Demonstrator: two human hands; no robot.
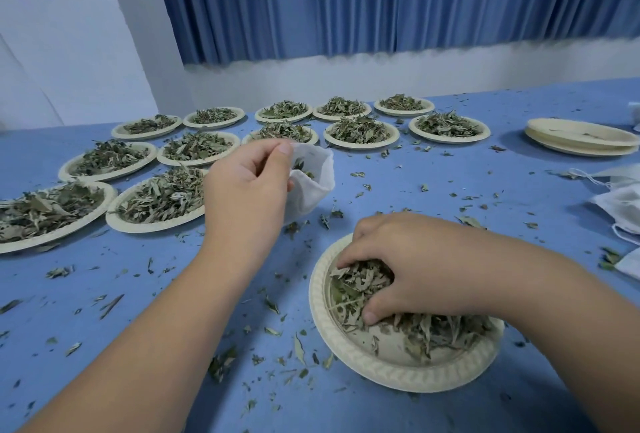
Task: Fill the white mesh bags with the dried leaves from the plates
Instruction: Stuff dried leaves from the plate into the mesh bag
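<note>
At frame centre the left hand pinches the rim of a white mesh bag, holding its mouth open above the blue table. At lower right the right hand curls its fingers around a clump of dried leaves on the nearest paper plate. More leaf-filled plates fill the upper left and centre.

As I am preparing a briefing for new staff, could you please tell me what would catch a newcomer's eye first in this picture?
First come the two hands in the foreground: the left hand pinches a white mesh bag by its rim, while the right hand digs into dried leaves on the near plate. Behind them, rows of leaf-heaped plates spread across the far left and middle of the blue table.
</note>
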